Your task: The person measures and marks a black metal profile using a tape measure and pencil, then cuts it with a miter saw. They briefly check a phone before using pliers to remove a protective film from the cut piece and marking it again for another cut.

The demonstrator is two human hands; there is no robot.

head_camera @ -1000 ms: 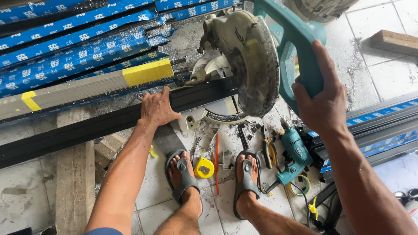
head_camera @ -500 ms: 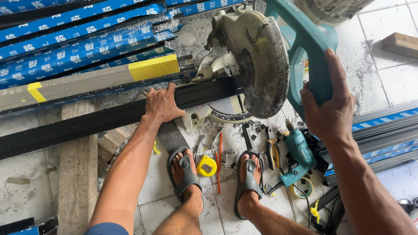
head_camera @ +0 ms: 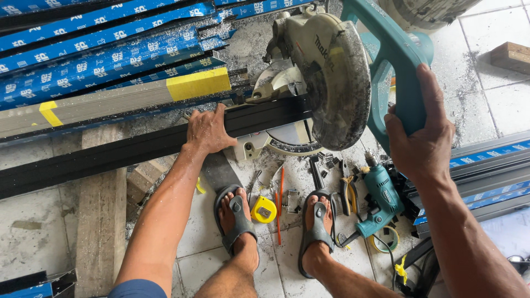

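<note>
The left hand (head_camera: pixel 207 129) lies flat with spread fingers on a long black metal profile bar (head_camera: pixel 110 157), pressing it down; it is an open palm on top, not a closed grasp. The bar runs from the left edge across to the saw, where its right end passes under the round grey dust-covered blade guard (head_camera: pixel 337 83) of a teal mitre saw (head_camera: pixel 386 49). The right hand (head_camera: pixel 422 138) is wrapped tightly around the saw's teal handle (head_camera: pixel 406 77), fingers curled over it, thumb on the near side.

Behind the black bar lies a grey metal profile with yellow tape bands (head_camera: pixel 121 99), and beyond it a stack of profiles in blue printed film (head_camera: pixel 99 49). More film-wrapped profiles (head_camera: pixel 488 165) lie on the right, near the right forearm.

No box or tray is in view; the small things lie loose on the tiled floor (head_camera: pixel 33 232), amid metal shavings. Between the person's two sandalled feet (head_camera: pixel 237 215) sit a yellow tape measure (head_camera: pixel 264 209) and an orange pencil (head_camera: pixel 280 204). Just right of the right foot lies a teal power drill (head_camera: pixel 381 201), with pliers (head_camera: pixel 346 190) beside it. A wooden plank (head_camera: pixel 99 221) lies under the black bar on the left, and a wooden block (head_camera: pixel 510 55) rests at the upper right.
</note>
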